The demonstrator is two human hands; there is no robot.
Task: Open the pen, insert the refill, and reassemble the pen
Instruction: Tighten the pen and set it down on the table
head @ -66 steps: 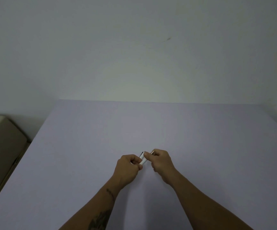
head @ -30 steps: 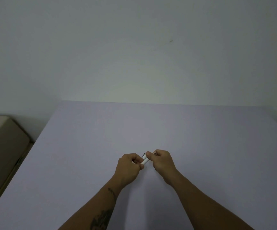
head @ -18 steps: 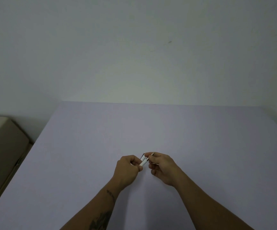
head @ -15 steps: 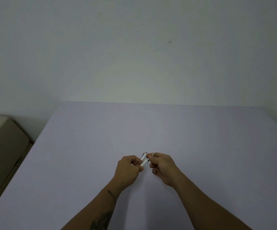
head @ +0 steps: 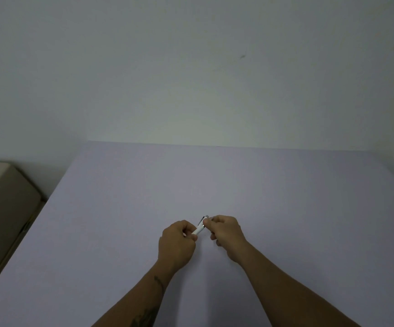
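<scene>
A small white pen [head: 200,229] with a dark metal clip at its far end is held between both hands just above the pale purple table [head: 238,185]. My left hand [head: 177,244] is a fist closed around the pen's near end. My right hand [head: 225,232] pinches the far end by the clip with thumb and fingers. Only a short middle stretch of the pen shows; its ends are hidden in the hands. No separate refill is visible.
A beige box [head: 0,208] stands off the table's left edge. A plain wall [head: 191,79] rises behind the far edge of the table.
Both hands stay at the same spot holding the pen. My right hand's fingers have shifted and re-pinched around the far end; the pen's tilt is almost unchanged.
</scene>
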